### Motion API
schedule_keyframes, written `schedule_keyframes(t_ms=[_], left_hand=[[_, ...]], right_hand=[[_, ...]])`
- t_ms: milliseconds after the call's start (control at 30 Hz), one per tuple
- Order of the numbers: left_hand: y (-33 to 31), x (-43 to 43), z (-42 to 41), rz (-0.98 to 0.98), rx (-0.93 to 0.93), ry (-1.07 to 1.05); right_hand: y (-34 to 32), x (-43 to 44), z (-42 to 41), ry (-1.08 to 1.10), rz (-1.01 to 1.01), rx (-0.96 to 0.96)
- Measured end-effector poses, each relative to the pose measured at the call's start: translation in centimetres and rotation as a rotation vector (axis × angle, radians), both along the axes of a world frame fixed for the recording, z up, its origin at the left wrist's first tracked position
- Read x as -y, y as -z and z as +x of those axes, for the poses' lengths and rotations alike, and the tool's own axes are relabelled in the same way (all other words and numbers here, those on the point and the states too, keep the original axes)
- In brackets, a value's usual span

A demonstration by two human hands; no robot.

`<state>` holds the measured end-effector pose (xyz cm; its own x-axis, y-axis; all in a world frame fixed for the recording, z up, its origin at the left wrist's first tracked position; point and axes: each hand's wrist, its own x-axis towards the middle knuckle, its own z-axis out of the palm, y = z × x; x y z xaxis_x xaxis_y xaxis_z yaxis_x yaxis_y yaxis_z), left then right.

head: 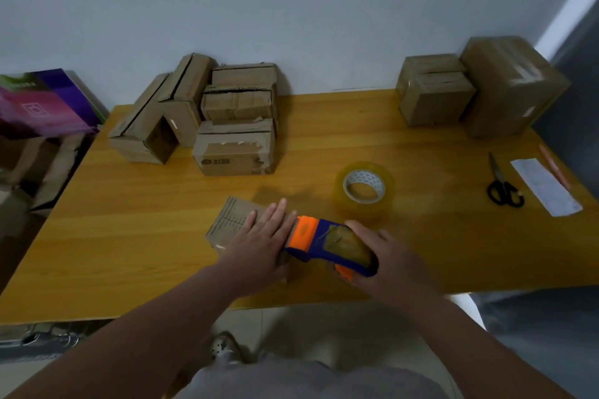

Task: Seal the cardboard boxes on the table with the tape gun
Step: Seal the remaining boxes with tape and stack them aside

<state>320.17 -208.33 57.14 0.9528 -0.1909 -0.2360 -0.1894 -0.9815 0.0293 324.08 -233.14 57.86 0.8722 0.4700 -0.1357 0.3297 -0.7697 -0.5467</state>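
Near the front edge of the wooden bench (129,236), the left hand (259,236) lies flat with straight fingers pressed on top of a small cardboard box (230,220). Just beside it, the right hand (385,256) grips a blue and orange tape gun (330,246), its orange front end at the box's right side, close to the left fingertips. Behind the gun stands a roll of clear tape (364,191). Further back, a cluster of unsealed boxes (220,113) sits left, taped boxes (479,87) at the right rear, with scissors (502,185) near the right edge.
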Motion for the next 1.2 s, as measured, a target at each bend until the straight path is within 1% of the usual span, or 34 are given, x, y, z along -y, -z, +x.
schedule_keyframes(t_ms=[133, 267, 400, 600, 733, 900, 1067, 1133, 1200], left_hand=[[0.3, -0.2, 0.1, -0.028, -0.004, 0.016], [0.2, -0.2, 0.1, -0.044, -0.01, 0.01], [0.2, -0.3, 0.2, -0.017, -0.022, 0.011], [0.1, -0.3, 0.2, -0.006, -0.028, 0.022], [-0.2, -0.3, 0.2, 0.0, -0.037, 0.017], [0.2, -0.4, 0.3, 0.015, -0.049, 0.027], [-0.1, -0.2, 0.3, 0.001, -0.033, 0.028], [-0.2, -0.1, 0.2, 0.011, -0.025, 0.03], [-0.2, 0.0, 0.2, 0.01, -0.018, 0.031]], right_hand=[[-0.5, 1.0, 0.2, -0.035, 0.009, -0.023], [-2.0, 2.1, 0.5, -0.099, -0.058, 0.0], [-2.9, 3.5, 0.6, -0.111, -0.113, -0.001], [-3.4, 4.3, 0.7, -0.123, -0.035, -0.046], [-3.8, 3.6, 0.9, -0.118, -0.154, -0.047], [-5.0, -0.7, 1.6, -0.152, -0.331, 0.016], [-8.2, -4.7, 2.3, -0.231, -0.448, 0.185], [-9.4, -5.7, 2.9, -0.245, -0.47, 0.159], [-10.1, -6.5, 3.6, -0.249, -0.474, 0.078]])
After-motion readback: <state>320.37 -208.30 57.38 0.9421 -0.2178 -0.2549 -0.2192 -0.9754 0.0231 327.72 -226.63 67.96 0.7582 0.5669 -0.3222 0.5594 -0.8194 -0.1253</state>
